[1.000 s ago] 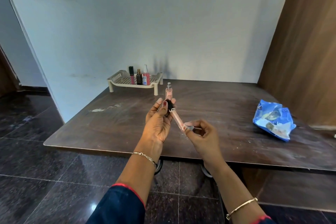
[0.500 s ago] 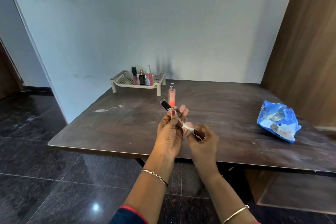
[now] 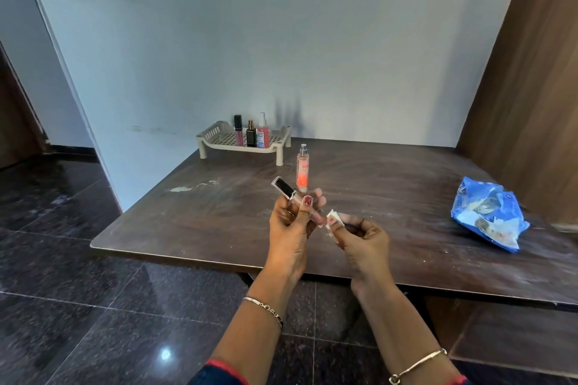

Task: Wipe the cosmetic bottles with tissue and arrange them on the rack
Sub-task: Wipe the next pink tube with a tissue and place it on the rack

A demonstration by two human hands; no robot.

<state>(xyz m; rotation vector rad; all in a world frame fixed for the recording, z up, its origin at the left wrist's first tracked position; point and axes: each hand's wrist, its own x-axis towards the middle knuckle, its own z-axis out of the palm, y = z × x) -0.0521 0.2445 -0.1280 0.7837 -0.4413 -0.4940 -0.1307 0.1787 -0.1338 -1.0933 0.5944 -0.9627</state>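
My left hand [image 3: 292, 222] grips a slim lip gloss tube [image 3: 285, 190] with a black cap, tilted up to the left over the table's front part. My right hand [image 3: 362, 239] pinches a small white tissue [image 3: 334, 217] against the tube's lower pink end. A pink spray bottle [image 3: 303, 169] stands upright on the table just behind my hands. The beige plastic rack [image 3: 215, 136] sits at the table's back left and holds three bottles: a black-capped gloss [image 3: 238, 130], a dark perfume bottle [image 3: 250, 134] and a red pump bottle [image 3: 263, 133].
The dark wooden table [image 3: 391, 197] stands against a pale wall. A crumpled blue tissue packet [image 3: 488, 217] lies at the right, near a brown wooden panel [image 3: 528, 97]. Dark tiled floor [image 3: 78, 306] stretches to the left and below the table's front edge.
My left hand has shifted its hold down the tube, so the black cap now sticks out above it. My right hand has slid the tissue along the tube's lower end.
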